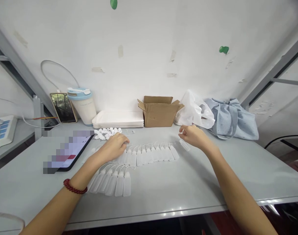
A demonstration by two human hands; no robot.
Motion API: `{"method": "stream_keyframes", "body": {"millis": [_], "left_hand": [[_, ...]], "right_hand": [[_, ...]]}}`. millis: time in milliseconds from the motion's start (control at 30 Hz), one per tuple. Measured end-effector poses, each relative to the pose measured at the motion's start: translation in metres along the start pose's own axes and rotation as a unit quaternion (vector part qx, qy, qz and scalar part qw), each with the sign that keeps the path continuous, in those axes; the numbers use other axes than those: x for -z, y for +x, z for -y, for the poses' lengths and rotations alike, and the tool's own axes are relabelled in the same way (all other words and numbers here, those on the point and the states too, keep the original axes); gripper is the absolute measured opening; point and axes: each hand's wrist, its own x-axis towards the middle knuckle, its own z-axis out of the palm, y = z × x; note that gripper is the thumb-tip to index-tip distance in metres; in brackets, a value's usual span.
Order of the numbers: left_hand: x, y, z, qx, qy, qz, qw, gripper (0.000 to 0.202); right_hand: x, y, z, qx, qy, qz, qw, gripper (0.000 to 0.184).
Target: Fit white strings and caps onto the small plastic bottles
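My left hand (114,145) is over the left end of a row of flat, translucent plastic bottles (154,155) with thin white strands at their necks. Its fingers are bent together, and whatever they hold is hidden. A second group of these bottles (119,186) lies nearer the front, partly behind my left forearm. Small white plastic pieces (107,132) are heaped just beyond my left hand. On the right, my right hand (191,135) hovers with its fingers loosely curled and apart. Below its fingertips lies a single translucent bottle (185,145).
Along the wall stand a phone (64,108), a lidded cup (82,106), stacked white trays (118,120), an open cardboard box (161,115), a white plastic bag (194,109) and a blue cloth bag (233,119). A larger phone (77,150) lies left of my left hand.
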Motion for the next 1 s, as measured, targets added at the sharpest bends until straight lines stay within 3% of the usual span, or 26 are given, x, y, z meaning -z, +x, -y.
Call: {"method": "stream_keyframes", "body": {"millis": [200, 400, 600, 733, 867, 1000], "left_hand": [[0.002, -0.002, 0.001, -0.004, -0.007, -0.019, 1.0, 0.037], [-0.003, -0.002, 0.006, -0.006, 0.005, -0.001, 1.0, 0.037], [-0.005, -0.002, 0.007, 0.008, 0.011, 0.015, 1.0, 0.04], [-0.002, -0.002, 0.005, 0.006, 0.001, 0.014, 1.0, 0.04], [0.013, -0.003, -0.003, 0.04, -0.075, -0.008, 0.996, 0.039], [0.03, -0.006, -0.015, 0.093, -0.221, -0.028, 0.97, 0.038]], "right_hand": [[-0.006, 0.002, -0.005, -0.025, -0.034, 0.041, 0.998, 0.019], [-0.004, 0.002, -0.009, -0.046, -0.036, 0.091, 0.994, 0.021], [0.004, -0.001, -0.002, -0.09, -0.032, 0.184, 0.978, 0.013], [0.005, -0.003, 0.001, -0.092, -0.021, 0.226, 0.97, 0.018], [0.003, -0.006, 0.007, -0.07, -0.032, 0.214, 0.974, 0.016], [0.002, -0.01, 0.019, -0.044, -0.062, 0.138, 0.988, 0.012]]}}
